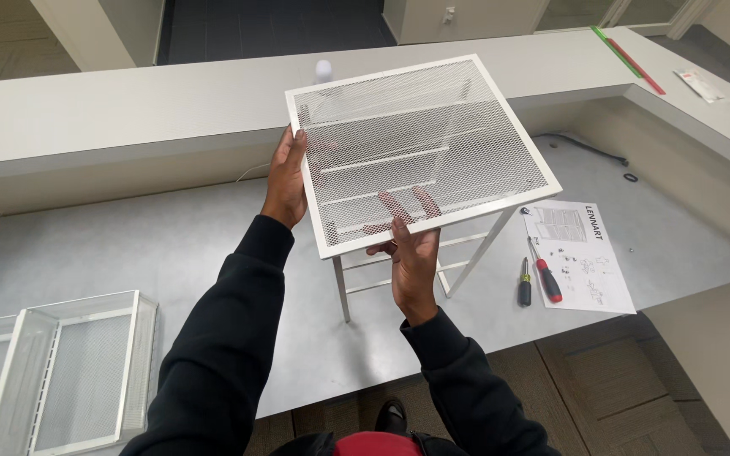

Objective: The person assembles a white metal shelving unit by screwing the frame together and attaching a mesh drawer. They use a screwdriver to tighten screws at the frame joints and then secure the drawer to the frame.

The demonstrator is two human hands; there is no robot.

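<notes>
mesh panel: a white square mesh panel (420,148) with a solid rim sits tilted over a white frame, its near edge lower than the far one; whether it rests fully on the frame cannot be told.
white frame: thin legs and rails (399,270) show below and through the mesh, standing on the grey worktop (171,245).
left hand: the left hand (285,181) holds the panel's left rim, fingers curled around the edge, thumb on top.
right hand: the right hand (411,253) holds the near rim from below, fingers wrapped under the mesh and seen through it.
slip risk: both holds are on thin rims near one corner; the far right corner is unsupported, so the panel could swing down and knock the frame sideways.
pinch risk: the fingers under the mesh could get caught between panel and frame top if it drops flat.
nearby tools: two screwdrivers (538,280), one red-handled and one black, lie on an instruction sheet (585,262) just right of the frame; a toppling frame could scatter them and the small fittings beside them.
mesh basket: a white mesh basket (69,363) lies well apart at the left, out of harm's way.
</notes>
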